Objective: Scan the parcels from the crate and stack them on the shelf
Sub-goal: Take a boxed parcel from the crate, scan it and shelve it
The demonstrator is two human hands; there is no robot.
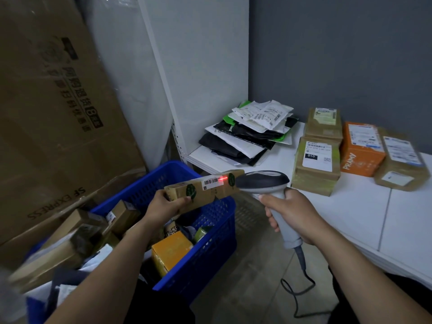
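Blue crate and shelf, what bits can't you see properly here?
All in the head view:
Bottom of the crate: covered by the parcels piled inside.
Label on the long box in the left hand: print too small to read.
Trigger of the scanner: hidden under the right hand.
Label on the far right box on the shelf: blurred, unreadable.
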